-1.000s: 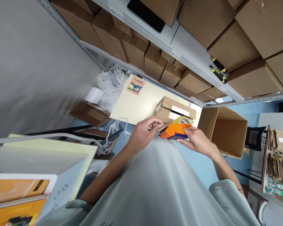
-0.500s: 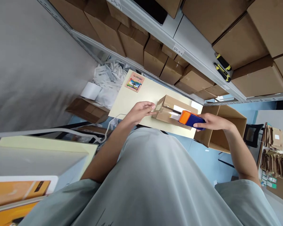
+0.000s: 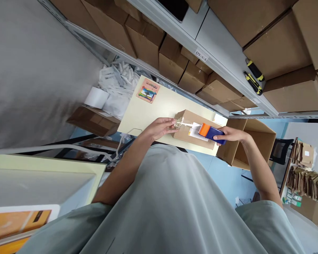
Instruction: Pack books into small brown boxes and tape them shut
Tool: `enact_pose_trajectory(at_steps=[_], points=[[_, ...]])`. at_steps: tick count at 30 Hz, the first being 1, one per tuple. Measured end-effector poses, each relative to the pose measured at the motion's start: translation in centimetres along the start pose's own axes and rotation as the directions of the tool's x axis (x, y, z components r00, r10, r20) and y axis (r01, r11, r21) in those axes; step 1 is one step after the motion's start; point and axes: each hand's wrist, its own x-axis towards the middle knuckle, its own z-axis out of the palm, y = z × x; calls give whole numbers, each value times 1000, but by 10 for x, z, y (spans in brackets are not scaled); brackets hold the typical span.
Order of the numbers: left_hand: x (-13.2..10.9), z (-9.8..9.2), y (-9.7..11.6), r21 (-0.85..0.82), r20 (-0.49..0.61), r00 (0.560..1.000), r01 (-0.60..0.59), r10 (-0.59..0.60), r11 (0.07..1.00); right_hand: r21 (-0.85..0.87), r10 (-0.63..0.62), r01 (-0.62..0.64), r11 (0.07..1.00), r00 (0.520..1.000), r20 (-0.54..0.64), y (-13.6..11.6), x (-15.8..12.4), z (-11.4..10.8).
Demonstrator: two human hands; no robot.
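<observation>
A small cardboard box (image 3: 187, 135) with a white label lies on the pale yellow table (image 3: 145, 116). My left hand (image 3: 160, 127) rests on the box's left end, fingers stretched out flat, pressing down the end of a strip of clear tape. My right hand (image 3: 231, 134) is closed round the blue handle of an orange and blue tape dispenser (image 3: 209, 131), which sits on top of the box near its right end. Clear tape runs across the box top between my two hands.
An open, larger cardboard box (image 3: 250, 143) stands at the table's right end. Shelves packed with brown boxes (image 3: 175, 67) run behind the table. A small framed picture (image 3: 147, 91) lies at the table's far left. White packaging (image 3: 113, 84) is piled left of it.
Both hands went from in front of my body out to the box. The dispenser has come down onto the box top and slid right, drawing tape from my left hand.
</observation>
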Motion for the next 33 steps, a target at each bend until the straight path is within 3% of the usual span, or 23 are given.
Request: enact_pose_trajectory(at_steps=[7, 17, 21, 23, 25, 27, 28, 30, 31, 33], points=[[9, -10, -3, 142, -122, 992, 15, 2, 990, -36, 14, -13, 999, 999, 29, 0, 6, -4], [41, -22, -22, 258, -139, 990, 61, -25, 964, -46, 2, -1, 999, 1000, 30, -6, 14, 4], [51, -20, -34, 415, -138, 989, 2, 61, 910, -66, -8, 9, 998, 1000, 19, -5, 14, 7], [51, -23, -36, 576, -184, 970, -24, 159, 817, -79, -27, 29, 996, 999, 25, -4, 14, 7], [47, -26, -36, 745, -243, 929, -6, 280, 667, -90, -45, 47, 995, 999, 21, -2, 14, 8], [40, -24, -36, 856, -223, 880, -29, 420, 516, -95, -61, 62, 993, 998, 16, 2, 14, 8], [35, -19, -37, 892, -162, 857, -85, 489, 444, -94, -72, 73, 993, 997, 17, 3, 14, 8], [26, -3, -41, 929, 60, 807, -260, 587, 262, -85, -92, 93, 992, 996, 24, 5, 14, 8], [24, 7, -44, 927, 198, 779, -347, 595, 145, -79, -97, 99, 992, 995, 27, 6, 15, 8], [23, 28, -52, 879, 445, 745, -470, 496, -82, -74, -90, 92, 993, 996, 28, 5, 14, 8]])
